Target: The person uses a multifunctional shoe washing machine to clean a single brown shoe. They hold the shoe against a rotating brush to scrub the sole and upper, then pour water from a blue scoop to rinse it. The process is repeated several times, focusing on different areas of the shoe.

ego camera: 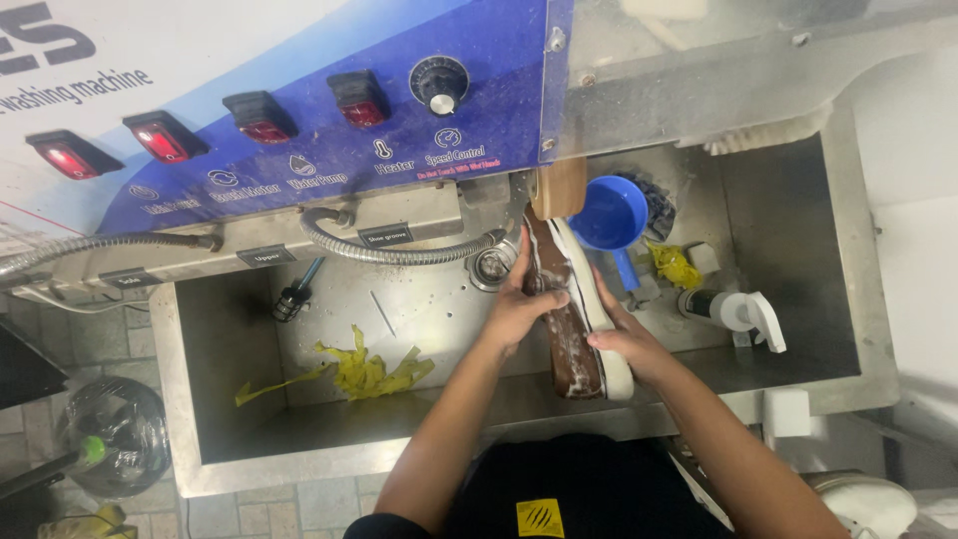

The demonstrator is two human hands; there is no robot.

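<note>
- Both hands grip a soapy brown shoe (571,319) over the sink (249,329).
- Left hand (519,309) wraps its upper; right hand (627,344) clasps the white sole.
- Blue scoop (609,215) at 1 o'clock; yellow rag (364,374) at 9 o'clock.

Steel sink basin (200,399) — blue control panel (329,160), tiled floor (299,504)
</note>
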